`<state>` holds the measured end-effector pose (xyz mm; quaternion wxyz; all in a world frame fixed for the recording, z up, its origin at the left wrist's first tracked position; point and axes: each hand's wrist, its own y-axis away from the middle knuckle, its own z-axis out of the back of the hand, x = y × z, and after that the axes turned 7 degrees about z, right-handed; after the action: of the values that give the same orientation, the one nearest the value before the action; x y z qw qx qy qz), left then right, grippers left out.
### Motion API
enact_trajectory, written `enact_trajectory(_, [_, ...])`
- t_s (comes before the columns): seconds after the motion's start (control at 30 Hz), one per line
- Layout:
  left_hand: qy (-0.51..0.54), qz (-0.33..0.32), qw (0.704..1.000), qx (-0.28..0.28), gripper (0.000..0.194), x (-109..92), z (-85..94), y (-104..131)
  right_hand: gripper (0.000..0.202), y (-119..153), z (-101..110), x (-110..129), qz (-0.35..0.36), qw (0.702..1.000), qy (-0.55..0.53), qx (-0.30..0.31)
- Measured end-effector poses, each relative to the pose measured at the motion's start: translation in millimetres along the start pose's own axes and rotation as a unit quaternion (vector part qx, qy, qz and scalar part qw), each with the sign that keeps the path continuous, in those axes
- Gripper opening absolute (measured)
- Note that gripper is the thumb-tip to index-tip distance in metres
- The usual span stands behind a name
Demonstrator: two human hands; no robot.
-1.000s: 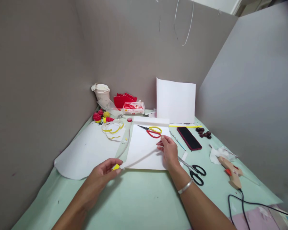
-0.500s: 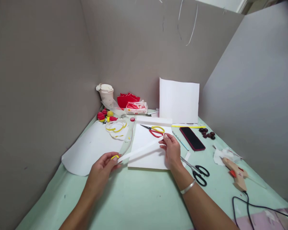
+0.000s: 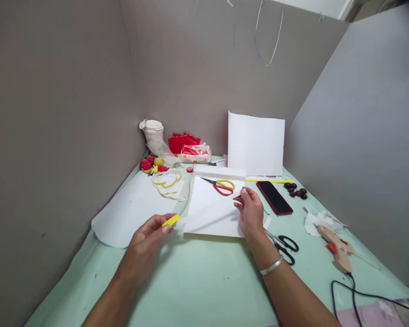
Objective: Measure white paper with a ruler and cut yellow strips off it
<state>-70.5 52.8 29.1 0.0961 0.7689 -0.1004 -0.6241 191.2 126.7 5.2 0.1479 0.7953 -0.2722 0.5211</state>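
Note:
My left hand (image 3: 152,234) pinches a small yellow piece (image 3: 171,220) between thumb and fingers, with a thin curved strand rising from it. A narrow white strip (image 3: 207,210) stretches between the hands, faint against the paper. Its far end is pinched by my right hand (image 3: 250,211), which wears a silver bracelet at the wrist. Beneath the strip is a white sheet (image 3: 221,225), where scissors with red and yellow handles (image 3: 224,186) lie. Black-handled scissors (image 3: 286,247) are partly hidden by my right forearm.
A phone (image 3: 274,198), dark beads (image 3: 296,190) and a glue gun (image 3: 337,247) with a black cord are on the right. On the left are a curved white sheet (image 3: 119,218), yellow-white strip coils (image 3: 167,181) and red and yellow spools (image 3: 146,165). Behind stands a white cup (image 3: 153,134).
My right hand has moved slightly right and up. The yellow piece in my left hand is turned and shows more of its length. The view has shifted a little.

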Motion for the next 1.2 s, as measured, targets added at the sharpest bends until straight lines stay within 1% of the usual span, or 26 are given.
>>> enact_trajectory(0.03, [0.037,0.0,0.999,0.01,0.02,0,0.8,1,0.027,-1,1,-2,-0.006,1.0,0.0,-0.002])
enact_trajectory(0.1, [0.096,-0.005,0.995,0.022,0.023,0,2.3,1,0.026,-3,2,-5,-0.021,1.0,-0.001,-0.003])
enact_trajectory(0.17, [0.114,-0.01,0.993,0.034,0.028,0,2.9,1,0.025,-4,2,-7,-0.032,0.999,-0.001,0.0])
enact_trajectory(0.23, [0.063,-0.006,0.997,0.042,0.029,0,2.1,0,0.024,-3,1,-7,-0.034,0.999,-0.001,0.0])
enact_trajectory(0.3, [-0.048,0.007,0.998,0.03,0.029,2,-0.1,-2,0.026,-2,0,-4,-0.027,1.0,-0.004,-0.002])
enact_trajectory(0.33, [-0.106,0.012,0.994,0.015,0.03,4,-1.5,-3,0.026,-1,0,-1,-0.021,1.0,-0.006,-0.001])
enact_trajectory(0.4, [-0.19,0.007,0.981,-0.038,0.035,7,-4.2,-6,0.028,2,-1,5,-0.005,1.0,-0.009,0.007])
enact_trajectory(0.43, [-0.212,0.004,0.975,-0.065,0.037,8,-5.1,-7,0.03,3,-2,8,0.004,1.0,-0.009,0.012])
enact_trajectory(0.47, [-0.217,0.001,0.973,-0.076,0.038,9,-5.8,-7,0.031,4,-2,11,0.013,1.0,-0.009,0.016])
enact_trajectory(0.53, [-0.171,-0.012,0.982,-0.082,0.036,8,-6.4,-6,0.032,6,-3,14,0.028,0.999,-0.005,0.02])
enact_trajectory(0.6, [-0.07,-0.034,0.995,-0.066,0.03,4,-6.9,-2,0.031,6,-3,14,0.033,0.999,0.001,0.014])
enact_trajectory(0.7, [0.08,-0.047,0.995,-0.03,0.027,-3,-8.1,6,0.029,2,-1,8,0.021,1.0,0.01,-0.003])
enact_trajectory(0.77, [0.13,-0.048,0.99,0.001,0.026,-5,-8.1,11,0.027,-2,1,4,0.007,1.0,0.015,-0.015])
enact_trajectory(0.8, [0.14,-0.046,0.989,0.023,0.029,-6,-7.4,13,0.026,-4,1,2,0.0,1.0,0.016,-0.019])
enact_trajectory(0.93, [0.138,-0.014,0.981,0.139,0.052,-4,-0.7,15,0.025,-8,2,1,-0.013,1.0,0.014,-0.022])
enact_trajectory(1.0, [0.116,-0.002,0.978,0.173,0.06,-2,2.4,12,0.026,-6,1,4,-0.016,1.0,0.011,-0.01])
enact_trajectory(1.07, [0.079,0.005,0.979,0.19,0.057,1,3.2,9,0.028,-3,-1,8,-0.021,1.0,0.007,0.017])
enact_trajectory(1.2, [-0.007,0.048,0.971,0.234,0.034,7,-2.7,7,0.032,10,-8,14,-0.034,0.994,0.004,0.099])
